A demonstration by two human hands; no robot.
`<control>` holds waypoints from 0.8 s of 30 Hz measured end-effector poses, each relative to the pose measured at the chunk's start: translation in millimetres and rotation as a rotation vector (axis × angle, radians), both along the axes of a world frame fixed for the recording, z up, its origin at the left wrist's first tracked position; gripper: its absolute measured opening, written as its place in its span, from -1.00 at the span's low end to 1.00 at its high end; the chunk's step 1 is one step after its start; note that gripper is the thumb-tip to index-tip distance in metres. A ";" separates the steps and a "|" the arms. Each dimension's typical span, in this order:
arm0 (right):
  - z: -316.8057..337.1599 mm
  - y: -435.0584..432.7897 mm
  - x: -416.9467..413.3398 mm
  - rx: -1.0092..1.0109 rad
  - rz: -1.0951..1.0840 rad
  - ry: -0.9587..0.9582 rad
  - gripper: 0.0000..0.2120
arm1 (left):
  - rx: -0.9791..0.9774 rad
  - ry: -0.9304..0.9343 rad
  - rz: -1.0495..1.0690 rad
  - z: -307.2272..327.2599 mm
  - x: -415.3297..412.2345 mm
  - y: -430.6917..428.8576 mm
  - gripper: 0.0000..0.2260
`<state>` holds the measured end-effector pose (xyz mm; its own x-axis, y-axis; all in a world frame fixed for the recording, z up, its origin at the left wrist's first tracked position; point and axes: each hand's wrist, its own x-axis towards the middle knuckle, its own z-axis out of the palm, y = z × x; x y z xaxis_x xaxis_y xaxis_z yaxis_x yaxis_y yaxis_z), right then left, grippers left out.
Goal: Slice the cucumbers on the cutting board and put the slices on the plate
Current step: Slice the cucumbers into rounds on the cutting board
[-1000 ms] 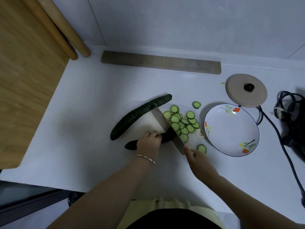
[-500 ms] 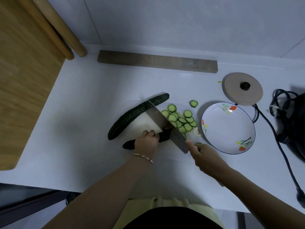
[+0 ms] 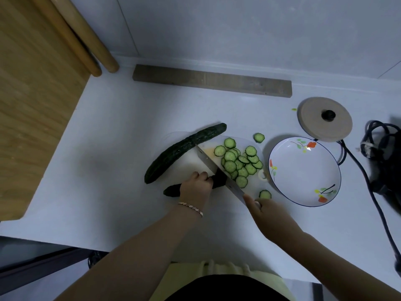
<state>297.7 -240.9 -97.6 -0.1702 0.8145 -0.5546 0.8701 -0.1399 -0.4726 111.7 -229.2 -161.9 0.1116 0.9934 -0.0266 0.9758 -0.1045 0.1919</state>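
White countertop [image 3: 130,148] below: my left hand [image 3: 195,187] curls round the dark half-cut cucumber [image 3: 171,190] on the pale cutting board [image 3: 187,164], my right hand [image 3: 267,211] grips the steel knife [image 3: 211,162]. Round green slices [image 3: 238,164] pile there; flowered white plate [image 3: 303,170] bare, second long cucumber [image 3: 184,152] uncut.

The left grip [image 3: 195,185] holds a half-cut cucumber [image 3: 219,180] on the cutting board [image 3: 188,161]; the right grip [image 3: 269,213] holds a knife [image 3: 214,166] across it (slices [image 3: 238,164] piled beside the blade), the plate [image 3: 303,170] just beside the board.
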 end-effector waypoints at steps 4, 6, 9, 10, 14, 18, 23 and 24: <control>-15.8 -2.1 -5.0 -0.015 -0.034 0.016 -0.50 | 0.019 -0.026 0.014 -0.1 -0.2 -3.3 -0.68; -19.7 -4.4 -4.9 -0.037 -0.071 0.043 -0.51 | 0.043 -0.050 0.028 -2.1 -2.0 -5.4 -0.68; -17.5 1.0 -1.8 -0.166 -0.246 0.177 -0.52 | 0.079 -0.080 0.034 -3.9 -4.8 -5.8 -0.62; -14.4 3.8 0.0 -0.223 -0.311 0.220 -0.53 | 0.088 -0.078 0.033 -3.8 -5.0 -5.5 -0.60; -0.9 6.8 6.3 -0.242 -0.302 0.208 -0.51 | 0.049 -0.065 0.044 -0.9 -2.3 -4.7 -0.62; 12.9 9.0 7.1 -0.150 -0.151 0.146 -0.51 | -0.003 -0.040 0.018 -1.8 -2.5 -3.1 -0.63; 21.9 10.8 2.5 -0.099 -0.073 0.096 -0.51 | -0.025 -0.025 0.001 -2.2 -2.8 -2.0 -0.63; 22.6 10.8 1.6 -0.079 -0.050 0.074 -0.51 | -0.021 -0.027 -0.001 -2.0 -2.8 -2.2 -0.64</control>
<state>299.3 -230.1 -75.0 -0.1732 0.7772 -0.6049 0.8243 -0.2217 -0.5209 108.8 -231.4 -163.9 0.1140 0.9925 -0.0445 0.9701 -0.1015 0.2204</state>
